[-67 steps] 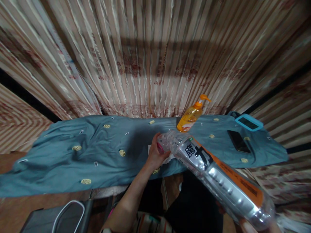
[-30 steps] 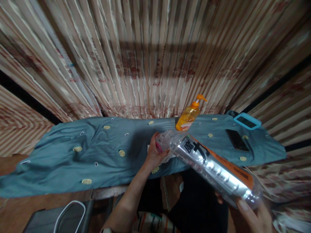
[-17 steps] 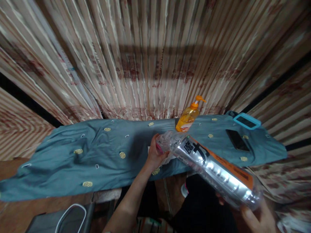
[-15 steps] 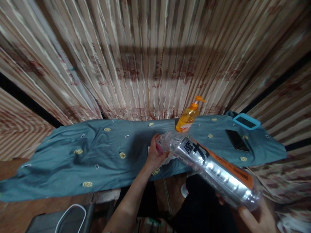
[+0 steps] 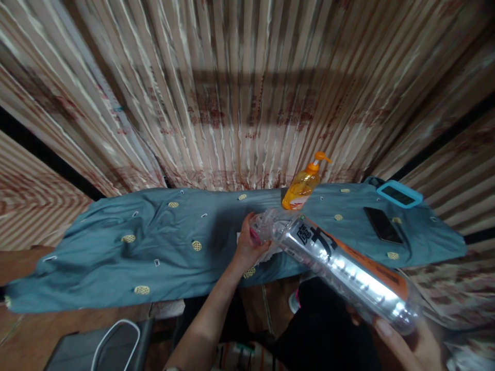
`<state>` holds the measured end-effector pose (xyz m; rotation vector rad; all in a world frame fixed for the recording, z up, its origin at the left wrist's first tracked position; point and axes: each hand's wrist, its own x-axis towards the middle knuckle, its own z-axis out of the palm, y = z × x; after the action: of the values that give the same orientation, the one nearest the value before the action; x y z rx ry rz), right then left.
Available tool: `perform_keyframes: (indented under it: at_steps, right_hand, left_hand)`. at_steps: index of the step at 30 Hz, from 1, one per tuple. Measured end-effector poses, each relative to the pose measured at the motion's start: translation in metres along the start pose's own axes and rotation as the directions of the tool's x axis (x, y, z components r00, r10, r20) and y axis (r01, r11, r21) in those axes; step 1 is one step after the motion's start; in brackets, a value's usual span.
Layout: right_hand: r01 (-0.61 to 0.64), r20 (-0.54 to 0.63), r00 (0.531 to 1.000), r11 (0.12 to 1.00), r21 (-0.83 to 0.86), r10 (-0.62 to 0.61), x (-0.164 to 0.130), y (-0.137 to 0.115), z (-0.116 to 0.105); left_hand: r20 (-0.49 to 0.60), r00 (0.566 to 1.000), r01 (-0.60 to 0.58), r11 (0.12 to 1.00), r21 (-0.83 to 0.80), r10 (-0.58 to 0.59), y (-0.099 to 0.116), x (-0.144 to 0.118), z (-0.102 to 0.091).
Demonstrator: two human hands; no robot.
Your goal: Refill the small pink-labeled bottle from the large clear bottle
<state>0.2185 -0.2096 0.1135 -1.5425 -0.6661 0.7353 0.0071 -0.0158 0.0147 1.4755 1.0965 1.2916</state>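
A large clear plastic bottle [image 5: 348,265] with a silver and orange label and black characters slants across the front right of the table. My left hand [image 5: 247,247] is closed around its narrow end, where crumpled clear plastic and a small pink part show, perhaps a cap. The fingers hide some of that end. At the lower right, my right hand [image 5: 406,345] grips the bottle's base, its thumb along the near side. Behind the bottle stands an orange pump bottle [image 5: 300,190], partly filled with yellow-orange liquid. A bit of white material lies beneath my left hand, mostly hidden.
A blue-green patterned cloth [image 5: 96,257] covers the long, narrow table. Toward its right end lie a black phone [image 5: 382,225] and a blue-framed device [image 5: 399,194]. Striped curtains [image 5: 232,103] hang behind. Below left, a white cable [image 5: 116,335] rests on a dark grey surface.
The view has shifted slightly, so the table and its things sit a little farther right. Both hands keep their hold on the plastic bottle, with hardly any movement.
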Motion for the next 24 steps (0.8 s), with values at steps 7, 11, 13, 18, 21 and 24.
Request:
perform_keyframes:
  at_steps: [7, 11, 13, 18, 21, 24]
  right_hand:
    - [0.071, 0.041, 0.997, 0.997, -0.021, -0.07, 0.011, 0.001, -0.006]
    - [0.09, 0.037, 0.995, 0.995, -0.05, -0.089, 0.013, -0.004, -0.004]
    - [0.094, 0.02, 0.995, 0.995, -0.016, -0.093, 0.013, -0.005, -0.001]
    - [0.074, -0.006, 0.997, 0.997, -0.001, -0.074, 0.02, 0.008, -0.007]
    - [0.111, 0.022, 0.994, 0.99, -0.083, -0.11, 0.026, 0.017, -0.015]
    - [0.096, 0.034, 0.995, 0.993, -0.069, -0.094, 0.026, 0.017, -0.014]
  left_hand:
    - [0.002, 1.0, -0.003, 1.0, -0.002, 0.003, -0.002, -0.001, 0.001]
    - [-0.006, 1.0, 0.005, 1.0, 0.013, -0.005, -0.004, 0.0, 0.002]
    - [-0.008, 1.0, 0.011, 1.0, 0.022, -0.011, -0.005, 0.0, 0.002]
    - [0.0, 1.0, 0.01, 1.0, 0.022, -0.01, -0.006, 0.0, -0.001]
    - [0.005, 1.0, 0.003, 1.0, 0.015, -0.003, -0.007, 0.0, -0.002]
    - [-0.002, 1.0, -0.003, 1.0, -0.001, 0.003, -0.007, 0.0, -0.002]
